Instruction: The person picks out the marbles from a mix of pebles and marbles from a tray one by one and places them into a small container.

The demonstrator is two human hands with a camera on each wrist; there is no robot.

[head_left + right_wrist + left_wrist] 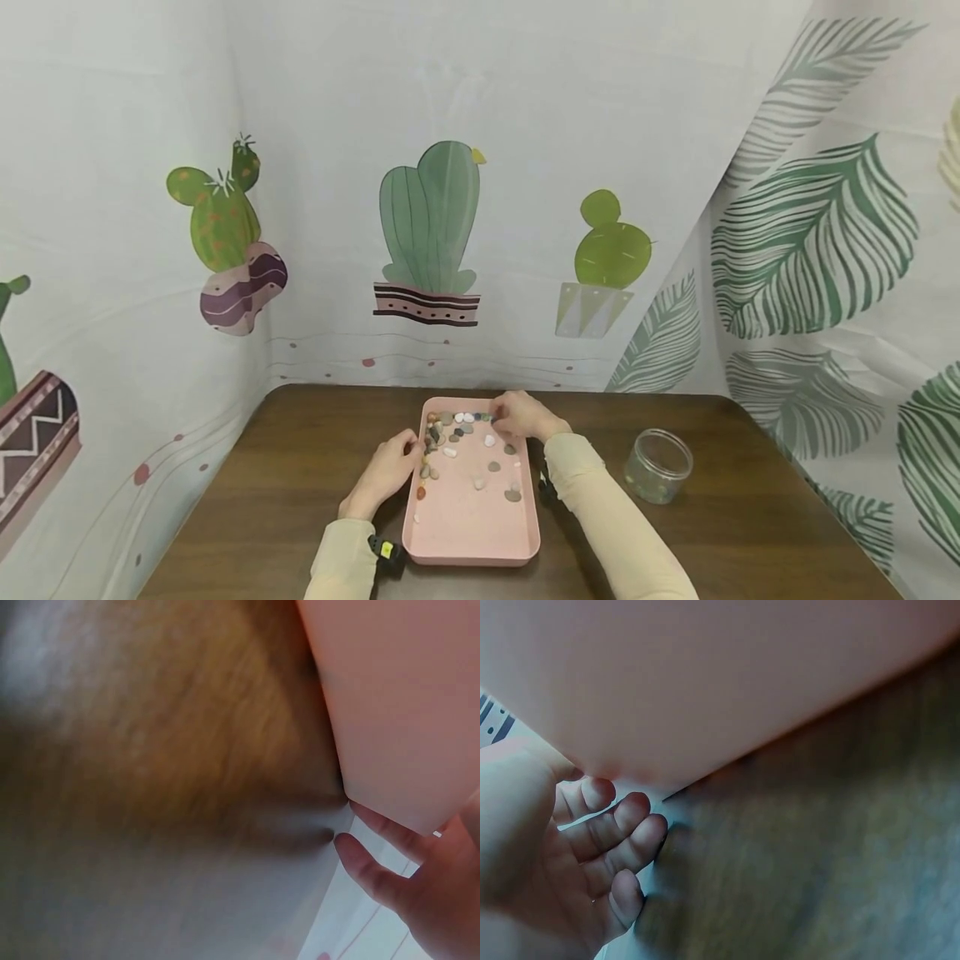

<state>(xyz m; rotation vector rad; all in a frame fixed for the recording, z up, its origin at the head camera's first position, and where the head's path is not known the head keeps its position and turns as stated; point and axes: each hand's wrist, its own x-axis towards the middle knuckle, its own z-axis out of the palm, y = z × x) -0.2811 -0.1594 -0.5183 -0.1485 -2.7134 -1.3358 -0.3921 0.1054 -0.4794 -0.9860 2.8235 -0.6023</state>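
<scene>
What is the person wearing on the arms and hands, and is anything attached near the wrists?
Both arms are covered by long, pale cream sleeves that reach the wrists. The left hand and right hand are bare, with no gloves. A small black device with a yellow mark sits under the left wrist; a dark one shows beside the right forearm.

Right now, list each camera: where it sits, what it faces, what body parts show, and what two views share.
Head: worn high, facing forward and down at the pink tray of pebbles on the table; left hand, right hand and both sleeves show.
Left wrist: beside the tray's outer wall; curled fingers show.
Right wrist: close beside the tray wall; fingers show.
Shared: both wrist views catch tray and table wood.
</scene>
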